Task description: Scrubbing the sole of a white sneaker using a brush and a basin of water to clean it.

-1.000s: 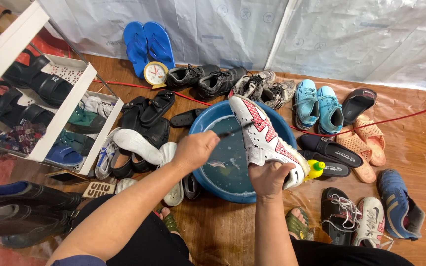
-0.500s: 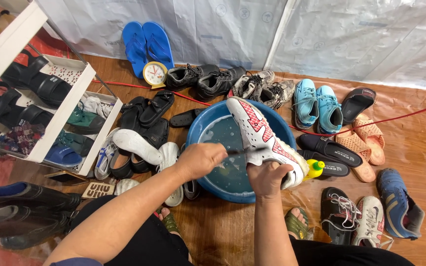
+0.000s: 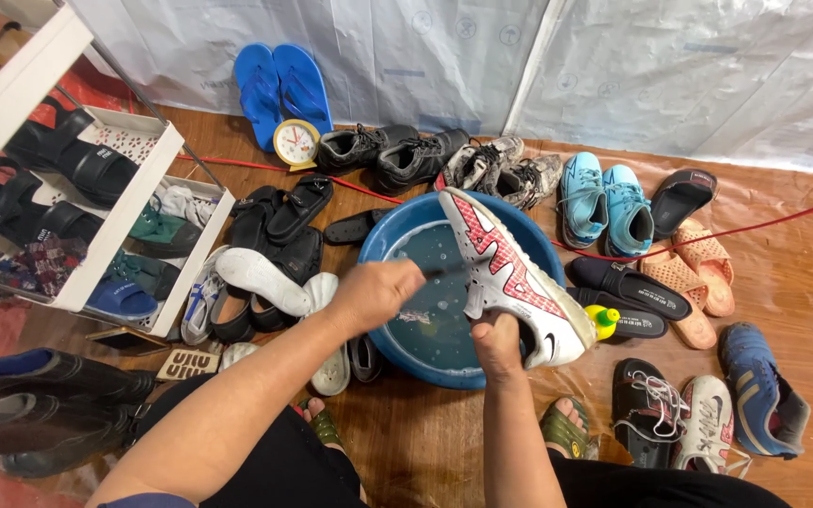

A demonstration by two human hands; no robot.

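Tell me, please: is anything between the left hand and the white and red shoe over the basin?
Only a thin dark tool, held in the left hand, spans the gap to the shoe. The right hand grips that shoe above the blue basin.

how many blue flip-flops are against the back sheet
2. One blue rubber flip-flop stands at the left of the pair, the other blue flip-flop right beside it, both leaning on the plastic sheet behind the small round yellow clock.

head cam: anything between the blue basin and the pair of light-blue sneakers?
In the head view, a red cord runs across the floor between the blue basin and the light-blue sneakers, just clear of the sneakers' near ends. Otherwise, bare wooden floor.
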